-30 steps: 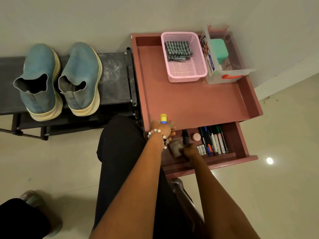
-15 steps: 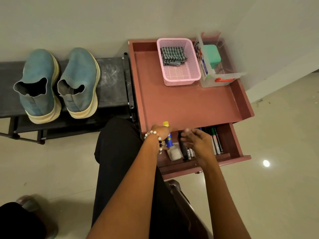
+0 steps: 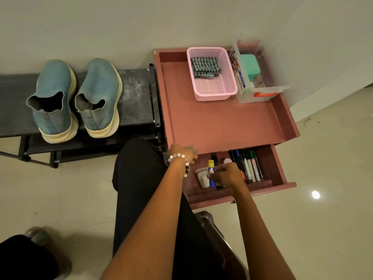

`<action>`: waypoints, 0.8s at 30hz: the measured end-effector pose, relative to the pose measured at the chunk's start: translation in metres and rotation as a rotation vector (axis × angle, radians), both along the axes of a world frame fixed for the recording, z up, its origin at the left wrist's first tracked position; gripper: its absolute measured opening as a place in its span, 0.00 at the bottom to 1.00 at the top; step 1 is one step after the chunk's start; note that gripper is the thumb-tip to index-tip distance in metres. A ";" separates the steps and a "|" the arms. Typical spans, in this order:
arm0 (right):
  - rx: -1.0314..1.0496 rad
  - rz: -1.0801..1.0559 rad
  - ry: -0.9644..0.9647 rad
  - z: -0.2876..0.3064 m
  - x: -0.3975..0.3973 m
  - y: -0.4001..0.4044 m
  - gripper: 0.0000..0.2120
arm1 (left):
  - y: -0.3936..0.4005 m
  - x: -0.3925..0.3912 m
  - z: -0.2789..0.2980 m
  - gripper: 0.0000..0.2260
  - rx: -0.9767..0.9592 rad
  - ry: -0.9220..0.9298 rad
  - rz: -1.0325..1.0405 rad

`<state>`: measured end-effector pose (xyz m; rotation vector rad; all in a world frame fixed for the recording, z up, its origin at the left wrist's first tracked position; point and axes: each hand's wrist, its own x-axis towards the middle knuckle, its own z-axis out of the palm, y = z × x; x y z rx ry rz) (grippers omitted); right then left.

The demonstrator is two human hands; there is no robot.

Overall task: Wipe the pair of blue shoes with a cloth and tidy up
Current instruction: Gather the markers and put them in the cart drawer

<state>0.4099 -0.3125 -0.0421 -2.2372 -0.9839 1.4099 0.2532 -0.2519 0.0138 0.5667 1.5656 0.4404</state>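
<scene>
R hand (image 3: pixel 226 174) fingers curled round 1 glue stick (image 3: pixel 211 174), blue w/ yellow cap, inside the open drawer (image 3: pixel 274 168). L hand (image 3: pixel 184 153), bead bracelet on wrist, blurred at drawer's front-left corner; can't tell how its fingers lie. Approx 6 markers (image 3: pixel 247 164) in drawer, just right of R hand. Desk top (image 3: pixel 222 122): 1 pink basket (image 3: pixel 214 91) w/ 1 folded checked cloth (image 3: pixel 204 67), 1 clear box (image 3: pixel 260 93) beside it. 2 blue shoes (image 3: pixel 74 98) side by side on black rack (image 3: pixel 135 93), well apart from both hands.
</scene>
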 end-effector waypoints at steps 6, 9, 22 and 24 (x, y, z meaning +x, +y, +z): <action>-0.112 0.224 -0.288 -0.061 -0.044 0.005 0.14 | 0.007 -0.005 -0.008 0.08 0.098 0.003 0.133; -0.145 0.228 -0.369 -0.082 -0.060 0.003 0.13 | 0.008 -0.005 -0.009 0.07 0.107 0.001 0.097; 0.287 -0.339 -0.610 -0.029 0.009 -0.031 0.08 | -0.003 0.015 -0.015 0.07 0.521 0.489 -0.632; 0.304 -0.561 -0.681 -0.010 0.032 -0.050 0.08 | -0.015 0.028 -0.012 0.16 0.687 0.638 -0.997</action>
